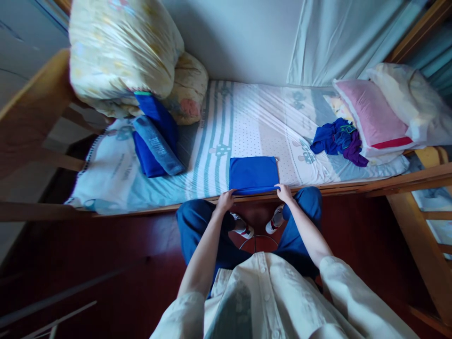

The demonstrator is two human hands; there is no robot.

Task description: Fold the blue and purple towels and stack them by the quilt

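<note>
A blue cloth [254,172] lies flat as a rectangle at the bed's near edge, right in front of me. Its near left corner is pinched in my left hand [225,201]. At the near right corner, my right hand [284,193] grips the same cloth between thumb and fingers. The near edge between both hands looks slightly raised or rolled. Under the cloth is a patterned bed sheet [247,113] with stripes, dots and mushrooms.
Folded blue cloths [158,146] lie to the left, below a bulky yellow quilt [123,52]. On the right are crumpled blue and purple cloths [339,136] beside a pink pillow [377,110]. A wooden bed rail [413,181] and ladder [416,249] stand at right.
</note>
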